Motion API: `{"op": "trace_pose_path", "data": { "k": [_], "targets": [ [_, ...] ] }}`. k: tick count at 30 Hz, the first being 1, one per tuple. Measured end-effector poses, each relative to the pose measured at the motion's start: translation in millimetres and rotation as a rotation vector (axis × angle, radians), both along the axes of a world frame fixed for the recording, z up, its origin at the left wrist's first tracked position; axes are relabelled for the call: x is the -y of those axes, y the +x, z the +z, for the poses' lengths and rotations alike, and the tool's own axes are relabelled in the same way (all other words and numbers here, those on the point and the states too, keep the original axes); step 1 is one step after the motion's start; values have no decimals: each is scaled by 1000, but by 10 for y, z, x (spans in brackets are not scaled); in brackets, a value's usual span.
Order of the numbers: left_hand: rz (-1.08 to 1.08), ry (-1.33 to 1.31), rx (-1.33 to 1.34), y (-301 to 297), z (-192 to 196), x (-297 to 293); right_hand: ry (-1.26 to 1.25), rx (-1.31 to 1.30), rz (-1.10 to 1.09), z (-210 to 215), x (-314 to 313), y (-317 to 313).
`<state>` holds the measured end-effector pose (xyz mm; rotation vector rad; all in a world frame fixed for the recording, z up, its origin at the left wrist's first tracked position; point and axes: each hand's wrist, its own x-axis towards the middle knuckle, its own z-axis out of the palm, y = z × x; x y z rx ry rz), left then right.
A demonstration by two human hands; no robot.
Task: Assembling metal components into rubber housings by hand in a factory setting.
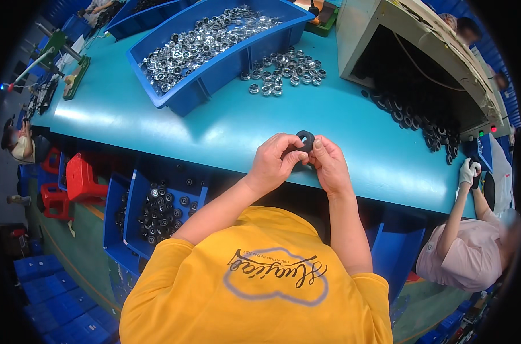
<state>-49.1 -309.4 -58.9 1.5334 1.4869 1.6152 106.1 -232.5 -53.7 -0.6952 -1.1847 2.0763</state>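
Note:
Over the front edge of the table, a black ring (310, 138) is pinched between the fingertips of both hands, its hole partly showing. My left hand (273, 161) grips its left side with thumb and curled fingers. My right hand (331, 165) holds the other side, thumb against the ring. Some of my fingers behind the ring are hidden. Ahead of my hands, several shiny round silver-and-black parts (289, 73) lie loose on the teal table (226, 137).
A large blue bin (200, 92) heaped with similar shiny parts stands beyond. At right, black rings (406, 117) spill from a boxy cream machine (358, 34). Below the table at left, a blue bin (131, 215) holds black round parts. A gloved co-worker (464, 252) sits at right.

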Motion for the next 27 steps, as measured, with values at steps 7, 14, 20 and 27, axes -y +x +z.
{"op": "trace_pose_path", "data": {
  "k": [7, 14, 20, 27],
  "targets": [
    [-190, -135, 135, -78, 167, -18, 101, 45, -92, -81, 17, -39],
    [-550, -251, 894, -373, -86, -50, 119, 22, -245, -77, 107, -64],
    [-581, -260, 983, -389, -78, -17, 178, 142, -221, 62, 147, -150],
    [-576, -261, 983, -388, -51, -12, 228, 213, -162, 123, 159, -187]
  ]
}}
